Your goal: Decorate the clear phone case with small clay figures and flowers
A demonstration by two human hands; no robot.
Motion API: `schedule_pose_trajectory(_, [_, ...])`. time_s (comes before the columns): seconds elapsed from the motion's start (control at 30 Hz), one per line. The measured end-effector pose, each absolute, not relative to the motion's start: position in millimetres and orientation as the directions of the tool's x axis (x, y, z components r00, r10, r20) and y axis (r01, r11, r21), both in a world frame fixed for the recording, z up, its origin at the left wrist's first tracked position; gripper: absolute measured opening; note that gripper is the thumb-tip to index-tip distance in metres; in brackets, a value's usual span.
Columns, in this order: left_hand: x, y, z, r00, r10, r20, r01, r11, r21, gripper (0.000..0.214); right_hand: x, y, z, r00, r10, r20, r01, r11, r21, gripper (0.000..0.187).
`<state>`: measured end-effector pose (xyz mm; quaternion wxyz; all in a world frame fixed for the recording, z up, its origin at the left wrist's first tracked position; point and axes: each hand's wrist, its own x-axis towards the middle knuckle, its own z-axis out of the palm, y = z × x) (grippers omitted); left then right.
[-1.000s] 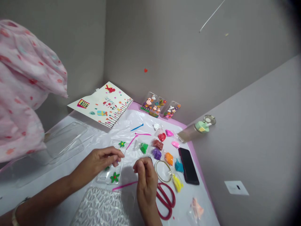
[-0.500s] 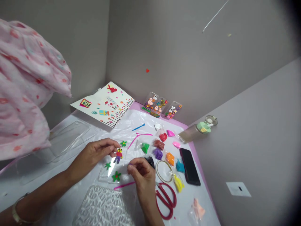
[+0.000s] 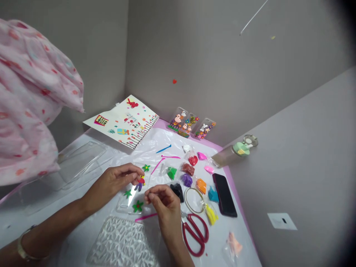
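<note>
My left hand [image 3: 115, 183] hovers over a clear phone case [image 3: 122, 204], its fingers stretched out and slightly bent at the head of a small clay figure [image 3: 140, 182]. The figure has a red top and purple legs, and my fingertips partly cover its head. Green clay flowers [image 3: 137, 206] lie around it on the case. At the case's right edge, my right hand [image 3: 164, 204] is closed in a pinch; whatever is between the fingertips is too small to make out. A pink modelling tool [image 3: 146, 217] lies below the case, near my right wrist.
Bagged clay lumps [image 3: 187, 180], a bangle [image 3: 194, 200], red-handled scissors [image 3: 196, 235] and a phone [image 3: 224, 194] lie to the right. A textured clear sheet [image 3: 122, 243] is in front. Decorated cases [image 3: 178, 120], a drawing pad [image 3: 125, 124] and a bottle [image 3: 225, 156] stand behind.
My right hand has moved slightly left, closer to the figure, uncovering more of the black clay bag. My left hand has shifted slightly right, over the figure's head.
</note>
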<state>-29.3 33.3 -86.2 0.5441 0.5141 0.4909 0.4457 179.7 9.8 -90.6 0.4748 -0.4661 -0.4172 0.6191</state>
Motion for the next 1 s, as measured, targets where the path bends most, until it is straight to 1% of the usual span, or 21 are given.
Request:
schedule_pose_trajectory(0.13, [-26,33,-87,0.172,0.983,-0.068,0.015,0.067,0.998,0.022,182,11,-91,-0.099,0.98,-0.175,-0.132,-0.187,-0.973,0.019])
schedule_pose_trajectory(0.27, [-25,34,-89,0.199,0.978,-0.059,0.017,0.057,0.998,0.023,187,14,-93,-0.094,0.992,-0.083,-0.015,-0.085,-0.996,0.015])
schedule_pose_trajectory(0.33, [-24,34,-90,0.204,0.978,-0.049,0.024,0.045,0.999,0.022,188,15,-95,-0.084,0.995,-0.059,0.01,-0.058,-0.998,0.014])
schedule_pose_trajectory(0.4, [-23,34,-90,0.211,0.977,-0.037,0.035,0.03,0.999,0.021,188,17,-98,-0.07,0.995,-0.075,-0.018,-0.076,-0.997,0.011])
schedule_pose_trajectory(0.47, [-22,33,-89,0.221,0.975,-0.027,0.05,0.017,0.999,0.02,187,17,-101,-0.056,0.991,-0.125,-0.078,-0.129,-0.989,0.012])
schedule_pose_trajectory(0.6, [-20,32,-88,0.245,0.97,-0.003,0.078,-0.016,0.997,0.019,184,18,-106,-0.066,0.975,-0.214,-0.163,-0.222,-0.961,0.034])
schedule_pose_trajectory(0.7, [-20,32,-89,0.253,0.967,0.019,0.093,-0.044,0.995,0.02,183,19,-107,-0.08,0.973,-0.217,-0.168,-0.227,-0.959,0.044])
schedule_pose_trajectory(0.77, [-20,32,-90,0.253,0.967,0.033,0.1,-0.06,0.993,0.02,184,19,-107,-0.08,0.975,-0.209,-0.162,-0.22,-0.962,0.043])
schedule_pose_trajectory(0.9, [-18,31,-92,0.254,0.966,0.053,0.107,-0.083,0.991,0.018,185,20,-106,-0.074,0.974,-0.213,-0.167,-0.223,-0.96,0.033])
schedule_pose_trajectory(1.0, [-16,30,-92,0.263,0.963,0.058,0.111,-0.09,0.99,0.018,185,19,-105,-0.076,0.972,-0.221,-0.189,-0.232,-0.954,0.034])
